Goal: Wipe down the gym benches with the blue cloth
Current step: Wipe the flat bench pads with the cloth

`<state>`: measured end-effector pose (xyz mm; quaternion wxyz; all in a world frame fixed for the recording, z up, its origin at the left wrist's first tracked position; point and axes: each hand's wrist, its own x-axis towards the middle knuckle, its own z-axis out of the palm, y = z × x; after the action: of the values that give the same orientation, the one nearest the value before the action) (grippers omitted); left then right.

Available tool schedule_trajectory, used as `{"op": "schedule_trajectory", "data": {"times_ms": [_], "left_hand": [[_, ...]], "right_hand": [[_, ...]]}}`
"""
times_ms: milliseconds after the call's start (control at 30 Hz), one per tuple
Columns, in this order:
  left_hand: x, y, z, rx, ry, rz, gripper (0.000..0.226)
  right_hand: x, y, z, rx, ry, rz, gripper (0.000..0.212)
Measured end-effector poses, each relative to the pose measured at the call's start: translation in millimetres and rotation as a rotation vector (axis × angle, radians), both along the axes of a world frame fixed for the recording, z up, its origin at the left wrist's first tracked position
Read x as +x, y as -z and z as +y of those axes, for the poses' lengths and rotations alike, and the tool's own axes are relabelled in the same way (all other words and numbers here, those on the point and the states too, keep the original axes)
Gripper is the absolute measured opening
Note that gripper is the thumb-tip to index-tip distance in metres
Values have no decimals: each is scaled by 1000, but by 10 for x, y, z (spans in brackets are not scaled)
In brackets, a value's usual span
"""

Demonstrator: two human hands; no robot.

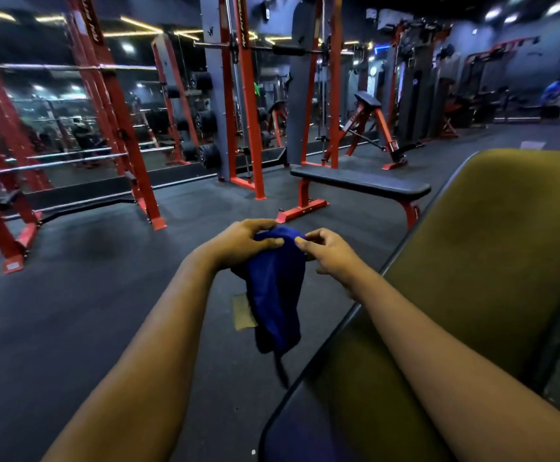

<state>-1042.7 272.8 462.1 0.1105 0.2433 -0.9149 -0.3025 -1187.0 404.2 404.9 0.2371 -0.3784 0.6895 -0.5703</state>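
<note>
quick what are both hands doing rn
Left hand: closed, gripping the blue cloth.
Right hand: closed, pinching the cloth's top edge.

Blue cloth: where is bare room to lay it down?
The near bench pad, right of the blue cloth and right hand, is bare. The flat bench top ahead is bare too. Crowded: the red racks at left.

This is a gym: red steel racks (pixel 245 95), padded benches (pixel 362 185), weight plates (pixel 207 120), wall mirrors (pixel 55 111) and rubber floor (pixel 105 295).
</note>
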Motion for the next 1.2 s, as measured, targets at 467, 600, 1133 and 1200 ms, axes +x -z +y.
{"op": "schedule_trajectory", "data": {"times_ms": [467, 600, 1133, 1200], "left_hand": [[-490, -419, -109, 186, -245, -394, 20], [-598, -803, -153, 289, -140, -67, 85], [299, -2731, -306, -101, -281, -411, 38], [556, -2938, -331, -126, -314, -412, 37]], "right_hand": [[-915, -371, -392, 15, -183, 51, 15], [-1023, -950, -409, 45, -438, 125, 7], [-860, -2938, -507, 814, -559, 650, 22], [-691, -3082, -487, 802, -431, 676, 16]]}}
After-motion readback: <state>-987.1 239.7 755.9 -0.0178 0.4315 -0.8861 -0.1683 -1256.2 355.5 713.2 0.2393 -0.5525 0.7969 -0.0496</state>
